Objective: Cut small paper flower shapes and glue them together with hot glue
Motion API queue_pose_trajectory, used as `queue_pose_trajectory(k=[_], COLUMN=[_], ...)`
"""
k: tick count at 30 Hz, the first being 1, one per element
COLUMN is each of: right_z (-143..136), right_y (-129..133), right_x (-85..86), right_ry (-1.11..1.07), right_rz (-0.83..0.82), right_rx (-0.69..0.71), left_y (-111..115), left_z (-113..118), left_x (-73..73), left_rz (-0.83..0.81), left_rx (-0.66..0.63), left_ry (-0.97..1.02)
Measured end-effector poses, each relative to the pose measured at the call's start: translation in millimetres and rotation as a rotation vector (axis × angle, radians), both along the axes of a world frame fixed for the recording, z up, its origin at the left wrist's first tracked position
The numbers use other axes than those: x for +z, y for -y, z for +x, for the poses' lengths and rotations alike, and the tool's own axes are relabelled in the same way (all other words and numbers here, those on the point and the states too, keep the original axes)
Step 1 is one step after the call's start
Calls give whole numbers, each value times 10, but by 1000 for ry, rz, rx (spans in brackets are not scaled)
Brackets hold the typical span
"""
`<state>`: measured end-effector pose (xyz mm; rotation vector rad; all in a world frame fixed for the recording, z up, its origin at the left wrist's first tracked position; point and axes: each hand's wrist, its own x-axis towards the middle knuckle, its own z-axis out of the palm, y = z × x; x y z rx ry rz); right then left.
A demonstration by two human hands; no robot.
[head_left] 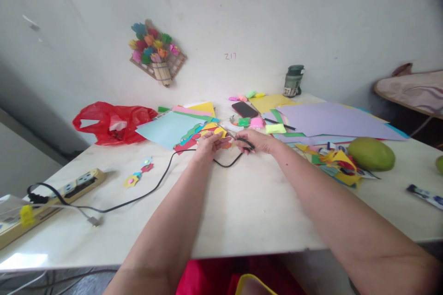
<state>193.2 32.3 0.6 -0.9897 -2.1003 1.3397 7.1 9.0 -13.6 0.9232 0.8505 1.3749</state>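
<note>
In the middle of the table, my right hand [256, 141] is closed round the black handles of a pair of scissors [245, 143]. The blades point up and left toward a small piece of yellow paper [220, 132]. My left hand [209, 144] pinches that yellow paper beside the blades. Whether the blades are cutting into it is too small to tell. Just beyond my left hand lie colored paper strips with wavy edges [191, 136]. Paper cut-outs like small flowers [132, 180] rest on the table to the left.
A black cable [138, 199] runs from the power strip [79, 182] past my hands. Colored sheets [169, 128] and a red plastic bag [110, 122] lie left. A phone [244, 109], clay packets [256, 123], purple paper [321, 119], paper scraps [341, 166] and a green mango-like fruit [371, 154] lie right.
</note>
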Motion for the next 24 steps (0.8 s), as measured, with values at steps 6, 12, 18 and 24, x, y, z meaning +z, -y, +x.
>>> queue_pose_trajectory(k=[6,12,18,24], right_z=[7,2,2,-6], right_y=[12,14,-14,-8], right_x=[11,14,-19,-5], right_ry=[7,28,10,17], right_rz=[1,17,16,6], right_rx=[22,17,14,5], left_y=[18,3,-4,-3], left_z=[12,5,-3,-2], left_x=[11,-2,-10,-9], left_rz=[8,10,40,46], left_rx=[7,-6,-29,-24], left_ry=[-1,-36,-40,-31])
